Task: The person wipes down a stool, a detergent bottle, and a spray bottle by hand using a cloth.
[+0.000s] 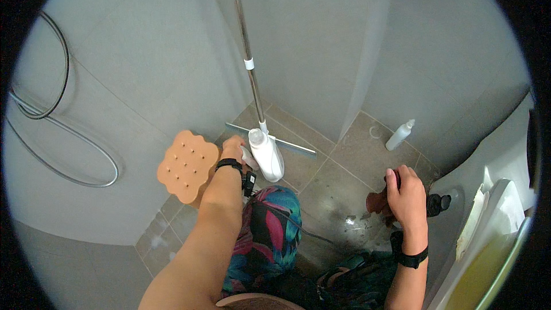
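Note:
My left hand (pixel 234 148) is low at the left, between a peach-coloured, wavy-edged stool (pixel 188 166) and a white bottle (pixel 267 161). Its fingers look curled against a small white piece (pixel 249 159), mostly hidden by the hand. My right hand (pixel 407 195) is closed over a reddish-brown object (pixel 376 202) near the wet floor at the right; the fingers hide most of its shape. A black, knobbed part (pixel 438 204) shows beyond that hand, and I cannot tell whether it belongs to the same object.
A floor squeegee (pixel 262 115) with a long metal pole leans in the corner. A small pale bottle (pixel 400 135) stands by the right wall. On the left wall hangs a shower hose (pixel 63 63). A white toilet (pixel 505 206) is close on the right. Wet tiles (pixel 338 195) lie ahead.

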